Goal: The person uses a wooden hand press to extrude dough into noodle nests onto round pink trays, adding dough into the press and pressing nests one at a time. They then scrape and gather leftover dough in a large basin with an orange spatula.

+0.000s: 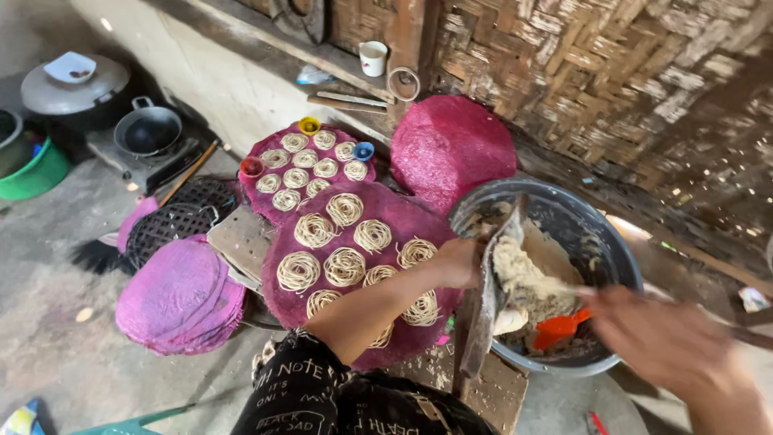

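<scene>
The blurred right hand (668,342) hovers over the basin (600,242); its grip I can't make out. The left hand (457,262) clasps a dough-caked board (493,282) by the noodle coils (345,266).

Two bare forearms reach forward from the bottom of the view. The left arm, its dark printed sleeve pushed up to the elbow, stretches diagonally up and to the right — the left hand (457,262) curls its fingers in a closed grip, back of the hand upward. The right hand (664,338) sits nearer, blurred, knuckles up, fingers folded — its grip unclear.
</scene>
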Demonstrator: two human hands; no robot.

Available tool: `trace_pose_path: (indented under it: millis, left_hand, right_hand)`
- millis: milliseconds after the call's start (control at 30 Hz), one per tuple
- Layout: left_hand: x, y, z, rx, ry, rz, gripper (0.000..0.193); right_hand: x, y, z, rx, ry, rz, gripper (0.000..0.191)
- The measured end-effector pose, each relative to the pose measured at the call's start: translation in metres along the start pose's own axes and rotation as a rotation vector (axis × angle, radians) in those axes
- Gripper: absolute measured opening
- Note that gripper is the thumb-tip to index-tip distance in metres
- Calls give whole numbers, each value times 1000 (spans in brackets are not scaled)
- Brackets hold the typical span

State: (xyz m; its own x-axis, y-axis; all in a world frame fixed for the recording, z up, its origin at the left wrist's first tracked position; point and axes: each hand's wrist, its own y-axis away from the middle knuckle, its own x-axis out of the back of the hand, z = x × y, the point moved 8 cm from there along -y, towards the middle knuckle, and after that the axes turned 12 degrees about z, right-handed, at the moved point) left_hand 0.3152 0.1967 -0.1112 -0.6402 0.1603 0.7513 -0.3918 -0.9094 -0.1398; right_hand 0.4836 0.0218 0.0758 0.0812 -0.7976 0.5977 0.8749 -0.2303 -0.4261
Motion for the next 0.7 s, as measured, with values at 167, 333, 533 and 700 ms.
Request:
trace_pose_path:
  millis: [167,333,533,700]
  left_hand:
    - [18,-9,-11,144,200,147,57]
    - [10,-13,16,33,98,187,42]
    - [30,-19,-23,81,259,336,46]
    - [-10,-27,3,-123,-11,234,37]
  right_hand:
    - [-43,91,34,-1239,-517,233,18]
    - [-132,106,-36,-1631,-1025,381,22]
    - [-102,135,-24,-1618,-942,428,24]
    - [-86,95,-24,-1278,-303,357,22]
